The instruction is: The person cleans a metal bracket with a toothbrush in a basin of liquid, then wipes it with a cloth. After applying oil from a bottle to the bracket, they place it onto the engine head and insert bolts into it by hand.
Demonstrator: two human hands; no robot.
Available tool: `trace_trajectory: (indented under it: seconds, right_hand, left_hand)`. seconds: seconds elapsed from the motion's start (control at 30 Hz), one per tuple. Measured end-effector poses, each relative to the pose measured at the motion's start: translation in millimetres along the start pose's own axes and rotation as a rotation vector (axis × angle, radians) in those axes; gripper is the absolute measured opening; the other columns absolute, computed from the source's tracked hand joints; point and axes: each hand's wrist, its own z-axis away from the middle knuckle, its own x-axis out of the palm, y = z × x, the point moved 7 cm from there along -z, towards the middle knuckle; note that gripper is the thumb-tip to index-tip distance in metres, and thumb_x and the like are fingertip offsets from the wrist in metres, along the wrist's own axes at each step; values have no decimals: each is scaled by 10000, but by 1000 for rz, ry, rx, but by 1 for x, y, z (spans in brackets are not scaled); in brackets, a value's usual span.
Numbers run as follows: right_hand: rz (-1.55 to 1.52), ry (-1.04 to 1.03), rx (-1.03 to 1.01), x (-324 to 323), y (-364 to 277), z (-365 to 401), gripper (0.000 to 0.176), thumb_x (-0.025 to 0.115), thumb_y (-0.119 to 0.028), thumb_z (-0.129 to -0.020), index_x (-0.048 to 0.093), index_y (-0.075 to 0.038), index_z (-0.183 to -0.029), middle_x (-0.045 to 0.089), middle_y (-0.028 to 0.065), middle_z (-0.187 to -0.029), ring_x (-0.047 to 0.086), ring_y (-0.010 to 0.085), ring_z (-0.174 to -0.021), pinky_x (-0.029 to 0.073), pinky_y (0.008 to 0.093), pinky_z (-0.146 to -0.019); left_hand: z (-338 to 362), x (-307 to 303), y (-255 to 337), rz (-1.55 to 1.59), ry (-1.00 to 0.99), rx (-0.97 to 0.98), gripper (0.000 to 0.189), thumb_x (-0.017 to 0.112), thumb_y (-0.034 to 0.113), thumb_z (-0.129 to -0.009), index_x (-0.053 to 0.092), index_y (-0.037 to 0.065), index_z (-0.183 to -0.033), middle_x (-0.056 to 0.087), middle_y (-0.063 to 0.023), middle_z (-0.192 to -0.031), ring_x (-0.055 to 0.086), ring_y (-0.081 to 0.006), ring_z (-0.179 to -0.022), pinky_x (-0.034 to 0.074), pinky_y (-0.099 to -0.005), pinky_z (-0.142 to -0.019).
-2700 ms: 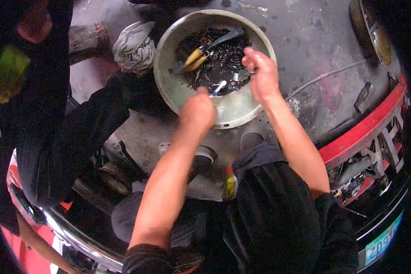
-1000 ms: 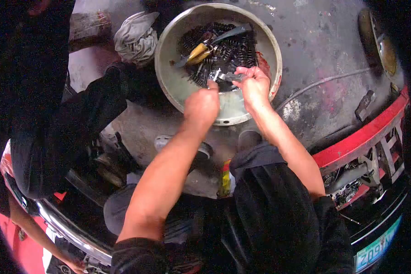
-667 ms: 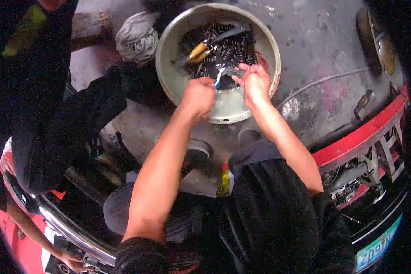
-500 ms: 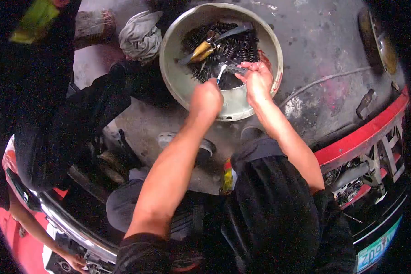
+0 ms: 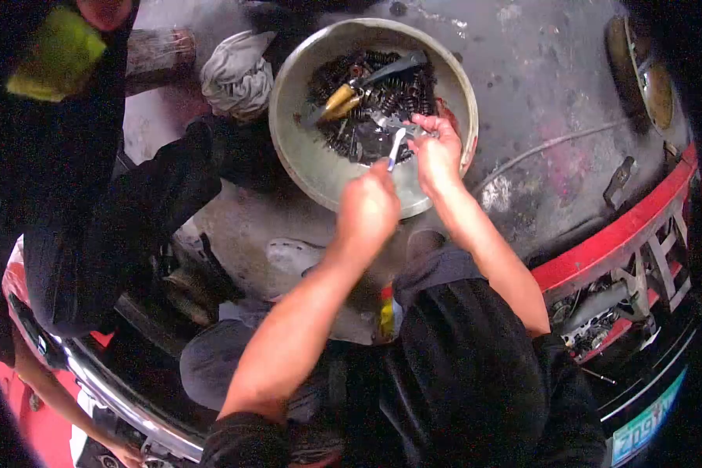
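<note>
A pale round basin [image 5: 295, 160] holds dark coil springs [image 5: 421, 90], dark liquid and a tool with yellow handles [image 5: 340, 98]. Over its near side, my left hand [image 5: 369, 201] is closed round a brush [image 5: 396, 148] with a white head and a blue-and-white handle. The brush head is close to a small grey metal part [image 5: 398, 125], pinched by my right hand [image 5: 438, 152] at the right inside of the basin. Part of the metal piece is hidden by my right fingers.
A grey cloth [image 5: 238, 74] lies left of the basin near a wooden block [image 5: 160, 58]. Another person's dark-clothed leg [image 5: 156, 171] is at left. A hand [image 5: 129, 452] shows at lower left. A red bumper [image 5: 600, 242] and a cable [image 5: 538, 144] lie right.
My left hand and the brush have moved right and slightly down. The basin sits slightly lower in view. My right hand keeps its hold on the metal part.
</note>
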Motion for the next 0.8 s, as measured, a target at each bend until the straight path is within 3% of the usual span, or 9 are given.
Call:
trace_trajectory:
  seconds: [0.07, 0.23, 0.3, 0.4, 0.43, 0.5, 0.6, 0.7, 0.8]
  right_hand:
    - [84, -14, 59, -10, 11, 22, 391, 382, 167, -733, 593, 2, -1017, 618, 117, -1062, 603, 202, -949, 530, 335, -793]
    - [-69, -62, 36, 0, -1, 14, 450, 439, 160, -744, 592, 14, -1141, 616, 111, -1118, 603, 203, -982, 515, 319, -817]
    - [-20, -37, 0, -1, 3, 8, 489, 445, 172, -754, 555, 32, -1209, 607, 125, -1165, 594, 203, -1035, 516, 299, -836]
    - [-2, 6, 53, -4, 6, 13, 467, 473, 154, -783, 552, 31, -1226, 601, 124, -1195, 583, 196, -1055, 504, 288, -858]
    - [-22, 22, 52, -7, 8, 11, 412, 504, 121, -808, 583, 13, -1198, 615, 104, -1151, 582, 186, -1036, 502, 305, -850]
    - [53, 25, 38, -7, 3, 13, 321, 524, 74, -833, 606, 10, -1137, 625, 110, -1109, 577, 177, -1035, 504, 323, -838]
    - [-165, 50, 145, 0, -5, 16, 212, 516, -19, -872, 630, 3, -1049, 638, 112, -1079, 578, 185, -1040, 488, 353, -859]
    - [-275, -35, 154, -2, -3, 11, 189, 507, -112, -892, 639, -11, -982, 642, 101, -1061, 585, 203, -1018, 473, 399, -877]
    - [-217, -57, 117, -6, 2, 7, 218, 491, -147, -898, 653, -11, -951, 660, 92, -1005, 593, 217, -1007, 452, 421, -901]
  left_hand:
    - [22, 2, 19, 55, -20, -22, 285, 524, 126, -899, 654, 81, -1149, 638, -285, -899, 649, -423, -881, 519, -481, -776]
    - [-25, 8, 2, 21, -17, 164, 237, 542, 125, -885, 677, 84, -1076, 641, -268, -923, 655, -399, -894, 524, -468, -765]
    - [-29, 6, 8, -142, -70, 91, 175, 540, 140, -890, 664, 57, -982, 646, -262, -897, 650, -417, -869, 516, -487, -746]
    - [-24, -16, 6, -43, 88, 16, 148, 540, 161, -897, 629, 45, -924, 644, -263, -875, 645, -434, -843, 505, -513, -720]
    - [-23, -29, 5, -172, 31, -100, 188, 513, 187, -912, 598, 35, -983, 647, -275, -865, 641, -458, -828, 499, -534, -720]
    - [-26, -33, -9, -434, -5, -101, 218, 478, 202, -927, 557, 16, -1008, 644, -299, -829, 637, -477, -818, 496, -551, -730]
    - [-38, 5, -46, -489, -112, -46, 219, 452, 202, -934, 528, 3, -988, 644, -308, -807, 638, -488, -803, 493, -563, -741]
    - [-13, -33, -1, -439, -63, -35, 240, 384, 181, -947, 516, -16, -980, 668, -276, -798, 675, -424, -783, 515, -538, -718]
    - [0, -25, 19, -128, -58, 27, 208, 487, 193, -918, 559, -3, -922, 636, -299, -808, 639, -467, -808, 488, -549, -727]
